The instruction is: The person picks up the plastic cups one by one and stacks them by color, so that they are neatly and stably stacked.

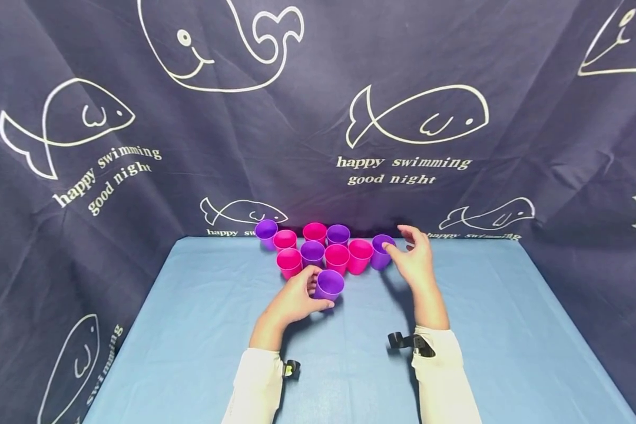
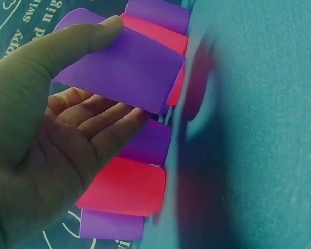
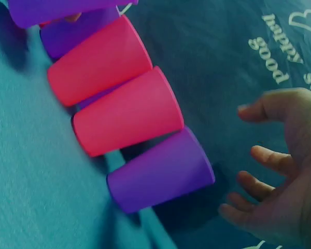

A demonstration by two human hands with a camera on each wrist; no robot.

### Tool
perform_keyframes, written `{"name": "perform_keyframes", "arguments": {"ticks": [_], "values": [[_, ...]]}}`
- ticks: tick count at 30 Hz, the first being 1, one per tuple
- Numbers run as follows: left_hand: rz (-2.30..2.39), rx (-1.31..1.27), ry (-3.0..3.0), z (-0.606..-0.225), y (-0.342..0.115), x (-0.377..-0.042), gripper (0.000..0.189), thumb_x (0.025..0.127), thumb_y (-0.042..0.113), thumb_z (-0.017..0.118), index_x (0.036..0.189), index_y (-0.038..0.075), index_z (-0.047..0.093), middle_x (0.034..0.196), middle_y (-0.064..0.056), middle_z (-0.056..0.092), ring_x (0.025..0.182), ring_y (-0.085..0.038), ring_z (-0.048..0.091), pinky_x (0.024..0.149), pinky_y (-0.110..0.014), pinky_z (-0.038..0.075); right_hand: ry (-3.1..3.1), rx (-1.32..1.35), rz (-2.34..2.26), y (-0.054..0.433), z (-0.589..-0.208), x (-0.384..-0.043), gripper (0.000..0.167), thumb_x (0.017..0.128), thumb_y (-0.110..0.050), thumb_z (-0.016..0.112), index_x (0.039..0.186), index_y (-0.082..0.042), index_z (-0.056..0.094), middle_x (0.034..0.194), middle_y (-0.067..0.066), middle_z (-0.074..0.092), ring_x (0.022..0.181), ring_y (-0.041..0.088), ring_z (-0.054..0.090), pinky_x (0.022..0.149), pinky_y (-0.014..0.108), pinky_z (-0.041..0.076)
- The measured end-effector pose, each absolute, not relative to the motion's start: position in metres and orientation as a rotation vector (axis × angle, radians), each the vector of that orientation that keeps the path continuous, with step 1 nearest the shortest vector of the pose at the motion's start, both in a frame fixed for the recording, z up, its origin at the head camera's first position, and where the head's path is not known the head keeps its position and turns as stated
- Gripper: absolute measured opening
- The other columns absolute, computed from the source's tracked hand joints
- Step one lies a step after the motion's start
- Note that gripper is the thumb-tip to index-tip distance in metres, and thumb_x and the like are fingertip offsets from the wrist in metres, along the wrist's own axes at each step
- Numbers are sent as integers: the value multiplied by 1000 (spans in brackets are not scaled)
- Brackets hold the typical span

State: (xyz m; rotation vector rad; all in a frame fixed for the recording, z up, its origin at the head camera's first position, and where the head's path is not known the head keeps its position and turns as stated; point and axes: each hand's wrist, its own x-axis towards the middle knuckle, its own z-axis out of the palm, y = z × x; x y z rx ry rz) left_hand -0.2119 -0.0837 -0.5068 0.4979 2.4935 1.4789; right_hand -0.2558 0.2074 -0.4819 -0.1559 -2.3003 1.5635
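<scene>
My left hand [image 1: 295,297] grips a purple cup [image 1: 330,287] by its side, in front of the group of cups. In the left wrist view the thumb lies across that cup's wall, with the other fingers underneath and a shadow on the cloth beside it. My right hand [image 1: 417,262] is at the right end of the group, next to another purple cup [image 1: 381,253]. Its fingers are spread and loosely bent, and in the right wrist view a gap separates them from this purple cup [image 3: 160,171]. Both cups stand mouth up or nearly so.
Several pink and purple cups stand close together at the table's back edge, among them a pink cup [image 1: 359,257], a purple cup [image 1: 312,252] and a leftmost purple cup [image 1: 267,231]. Blue cloth [image 1: 350,371] covers the table. A dark printed curtain [image 1: 318,129] hangs behind.
</scene>
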Motion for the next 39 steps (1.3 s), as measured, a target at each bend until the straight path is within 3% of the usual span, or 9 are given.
{"name": "perform_keyframes", "arguments": {"ticks": [4,7,13,23,27,32,36,39], "values": [[1493,471,2480,-508,-86,-212,67,80,22,93,136,9,59,130,-10,70,124,-31,70,112,-46,55,-2443,-146,1653,211,-490,-259,88,86,-16,84,161,-5,38,153,30,46,141,46,47,121,58,40],[1510,460,2471,-508,-87,-212,67,81,23,93,138,8,60,131,-11,70,125,-33,70,112,-48,54,-2478,-158,1739,211,-498,-262,101,85,-16,85,167,-9,26,158,28,43,142,45,46,124,56,37],[1518,449,2446,-508,-88,-214,71,81,25,93,141,7,60,135,-12,70,127,-34,69,113,-49,53,-2389,-197,1873,208,-511,-268,100,82,-5,85,164,-5,30,158,26,42,138,43,49,124,53,38],[1514,446,2427,-512,-89,-214,70,81,24,93,140,7,60,133,-12,70,125,-33,70,112,-48,54,-2399,-203,1859,209,-527,-269,96,83,-6,88,163,-2,35,164,24,43,150,40,48,129,46,34],[1512,445,2420,-513,-89,-213,69,81,24,92,140,6,60,133,-12,70,125,-33,70,112,-49,54,-2339,-218,1925,207,-531,-270,84,84,-2,86,157,-1,45,156,24,53,145,35,54,122,33,45],[1516,436,2421,-514,-88,-212,70,81,23,93,140,5,60,133,-13,70,124,-34,70,112,-50,54,-2295,-259,1936,207,-532,-269,73,82,-3,88,147,1,55,144,24,63,127,22,66,96,8,52],[1501,439,2432,-516,-87,-212,70,81,23,93,140,5,60,132,-13,71,124,-34,70,111,-50,55,-2305,-283,1879,211,-534,-269,75,76,-7,94,140,1,55,128,22,67,98,4,67,79,9,54],[1489,446,2438,-516,-87,-212,69,81,22,93,140,5,61,131,-13,71,123,-33,70,111,-49,55,-2340,-255,1814,217,-536,-269,79,73,-11,97,138,0,54,122,20,67,90,0,64,76,11,54]]}}
